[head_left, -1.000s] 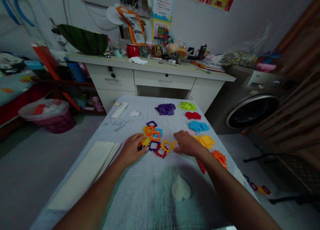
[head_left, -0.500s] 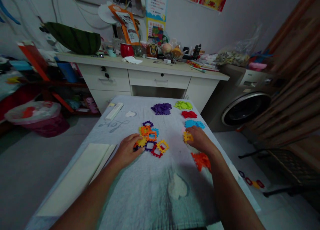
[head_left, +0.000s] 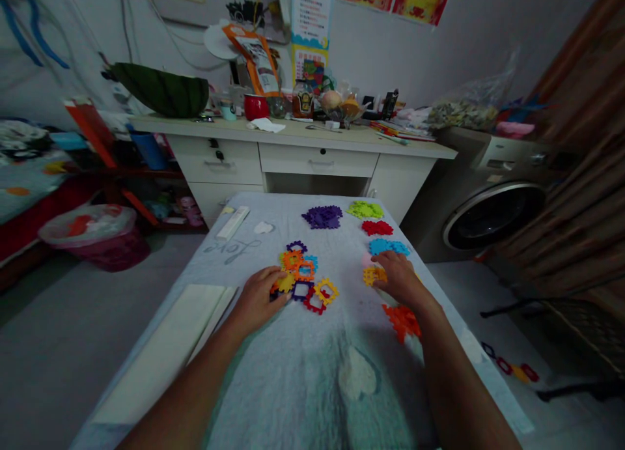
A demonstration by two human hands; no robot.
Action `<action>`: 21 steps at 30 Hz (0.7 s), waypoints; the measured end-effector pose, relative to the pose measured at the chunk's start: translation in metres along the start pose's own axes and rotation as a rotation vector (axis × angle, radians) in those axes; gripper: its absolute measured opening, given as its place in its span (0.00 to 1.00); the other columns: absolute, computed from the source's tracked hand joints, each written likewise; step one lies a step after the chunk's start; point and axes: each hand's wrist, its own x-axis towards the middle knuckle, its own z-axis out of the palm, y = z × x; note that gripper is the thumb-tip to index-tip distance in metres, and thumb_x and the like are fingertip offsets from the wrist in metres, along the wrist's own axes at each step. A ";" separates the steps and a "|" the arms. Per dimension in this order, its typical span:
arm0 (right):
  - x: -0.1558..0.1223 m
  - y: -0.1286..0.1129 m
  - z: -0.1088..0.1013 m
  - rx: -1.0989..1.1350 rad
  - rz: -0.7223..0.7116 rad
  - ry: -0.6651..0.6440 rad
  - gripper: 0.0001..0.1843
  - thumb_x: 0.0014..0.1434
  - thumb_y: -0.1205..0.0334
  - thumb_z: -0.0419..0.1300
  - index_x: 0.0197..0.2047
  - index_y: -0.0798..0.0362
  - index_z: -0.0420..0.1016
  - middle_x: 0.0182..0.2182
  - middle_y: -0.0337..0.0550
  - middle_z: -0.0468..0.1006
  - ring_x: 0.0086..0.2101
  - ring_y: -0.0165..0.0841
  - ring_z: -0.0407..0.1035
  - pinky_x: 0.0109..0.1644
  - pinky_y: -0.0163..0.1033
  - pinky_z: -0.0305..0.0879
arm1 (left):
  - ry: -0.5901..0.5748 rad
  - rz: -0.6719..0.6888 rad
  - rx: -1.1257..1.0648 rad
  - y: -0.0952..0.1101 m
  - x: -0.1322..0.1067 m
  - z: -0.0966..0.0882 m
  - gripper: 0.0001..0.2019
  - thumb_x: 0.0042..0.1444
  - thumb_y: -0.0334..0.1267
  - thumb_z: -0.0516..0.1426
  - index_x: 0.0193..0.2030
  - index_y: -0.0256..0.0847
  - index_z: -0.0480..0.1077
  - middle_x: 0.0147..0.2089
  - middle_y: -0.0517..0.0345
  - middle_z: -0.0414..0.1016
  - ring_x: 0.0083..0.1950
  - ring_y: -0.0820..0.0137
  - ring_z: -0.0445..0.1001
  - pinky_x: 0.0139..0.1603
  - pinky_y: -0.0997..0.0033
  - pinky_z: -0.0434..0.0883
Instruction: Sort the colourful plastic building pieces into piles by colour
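Note:
My left hand (head_left: 258, 299) rests at the left edge of a mixed cluster of toothed plastic building tiles. Its thumb and fingertips close about a yellow tile (head_left: 286, 282), and a dark purple tile partly shows beneath. Beside that lie an orange square frame (head_left: 305, 271), a purple frame (head_left: 303, 291), a red frame (head_left: 315, 301) and a yellow frame (head_left: 326, 292). Across the table, my right hand (head_left: 399, 275) reaches over a small group of yellow tiles (head_left: 372, 276), fingers apart and touching its right side. The fingers partly cover that group.
Sorted piles line the right side: blue tiles (head_left: 389, 247), red tiles (head_left: 377, 228), lime green tiles (head_left: 366, 210) and orange tiles (head_left: 403, 321). Purple tiles (head_left: 322, 217) lie at the far middle. A long white board (head_left: 161, 352) lies left on the cloth-covered table. Behind stands a white desk (head_left: 317, 158).
The view has shifted slightly, so everything sits a little lower and further right. My right fingers have drawn back a little from the yellow tiles. My left hand stays at the cluster.

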 end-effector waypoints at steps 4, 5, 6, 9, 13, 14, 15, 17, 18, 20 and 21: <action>-0.002 -0.026 0.009 0.178 -0.233 0.003 0.26 0.52 0.63 0.65 0.55 0.54 0.71 0.55 0.52 0.70 0.54 0.44 0.62 0.59 0.49 0.55 | -0.003 0.009 -0.011 0.001 0.000 -0.001 0.20 0.53 0.44 0.59 0.51 0.40 0.73 0.55 0.48 0.73 0.56 0.58 0.71 0.59 0.56 0.67; -0.003 -0.035 0.013 0.223 -0.300 -0.007 0.27 0.53 0.62 0.65 0.56 0.55 0.70 0.57 0.52 0.69 0.55 0.43 0.61 0.60 0.49 0.55 | -0.007 0.011 -0.011 0.001 0.000 -0.001 0.20 0.53 0.44 0.59 0.52 0.39 0.73 0.55 0.47 0.73 0.56 0.58 0.71 0.59 0.56 0.67; -0.004 -0.043 0.017 0.260 -0.361 -0.018 0.28 0.53 0.61 0.64 0.58 0.55 0.68 0.58 0.52 0.68 0.57 0.43 0.60 0.61 0.49 0.54 | -0.011 0.010 -0.010 0.002 0.000 -0.001 0.20 0.53 0.44 0.59 0.52 0.39 0.72 0.55 0.47 0.73 0.56 0.58 0.71 0.59 0.56 0.67; -0.006 -0.065 0.029 0.317 -0.481 -0.065 0.33 0.54 0.63 0.62 0.63 0.55 0.62 0.62 0.52 0.63 0.60 0.43 0.56 0.63 0.50 0.52 | -0.021 0.003 -0.007 0.003 0.000 -0.002 0.20 0.53 0.43 0.58 0.52 0.38 0.72 0.55 0.46 0.73 0.56 0.58 0.71 0.60 0.57 0.67; -0.006 -0.077 0.037 0.333 -0.526 -0.111 0.30 0.55 0.67 0.60 0.61 0.54 0.64 0.57 0.51 0.70 0.56 0.41 0.61 0.60 0.48 0.55 | -0.016 0.009 -0.002 0.005 0.001 -0.003 0.20 0.53 0.42 0.58 0.52 0.38 0.72 0.55 0.46 0.73 0.56 0.59 0.71 0.59 0.57 0.67; -0.006 -0.078 0.037 0.338 -0.530 -0.110 0.27 0.55 0.67 0.60 0.59 0.54 0.66 0.55 0.50 0.71 0.54 0.40 0.62 0.59 0.47 0.56 | -0.014 0.009 0.001 0.005 0.001 -0.003 0.20 0.53 0.42 0.58 0.52 0.38 0.72 0.55 0.46 0.73 0.55 0.59 0.71 0.58 0.58 0.67; -0.007 -0.078 0.037 0.344 -0.532 -0.104 0.24 0.55 0.67 0.60 0.57 0.54 0.68 0.53 0.50 0.73 0.52 0.40 0.64 0.58 0.46 0.57 | -0.014 0.009 0.004 0.005 0.001 -0.003 0.20 0.52 0.42 0.58 0.52 0.38 0.72 0.55 0.47 0.73 0.55 0.59 0.71 0.58 0.58 0.67; -0.008 -0.078 0.034 0.365 -0.524 -0.090 0.19 0.56 0.66 0.59 0.53 0.54 0.71 0.50 0.49 0.74 0.50 0.39 0.66 0.56 0.43 0.59 | -0.015 0.005 0.006 0.005 0.001 -0.003 0.20 0.52 0.42 0.59 0.51 0.39 0.72 0.54 0.47 0.74 0.55 0.59 0.71 0.58 0.58 0.67; -0.008 -0.077 0.032 0.376 -0.513 -0.088 0.17 0.58 0.66 0.59 0.51 0.54 0.72 0.48 0.48 0.75 0.48 0.38 0.67 0.54 0.42 0.60 | -0.016 0.002 0.005 0.005 0.002 -0.003 0.20 0.52 0.42 0.59 0.51 0.39 0.72 0.54 0.47 0.74 0.55 0.59 0.71 0.58 0.58 0.67; -0.009 -0.074 0.028 0.396 -0.468 -0.088 0.12 0.61 0.64 0.55 0.47 0.55 0.73 0.44 0.48 0.77 0.45 0.36 0.69 0.50 0.39 0.62 | -0.020 0.001 0.001 0.006 0.002 -0.003 0.20 0.52 0.43 0.59 0.51 0.39 0.72 0.54 0.47 0.74 0.55 0.59 0.71 0.58 0.57 0.67; -0.009 -0.073 0.026 0.399 -0.431 -0.084 0.11 0.63 0.64 0.52 0.45 0.55 0.74 0.42 0.48 0.77 0.43 0.35 0.69 0.49 0.38 0.62 | -0.022 0.002 -0.003 0.006 0.001 -0.003 0.20 0.52 0.43 0.59 0.51 0.39 0.72 0.54 0.47 0.74 0.55 0.59 0.71 0.58 0.57 0.67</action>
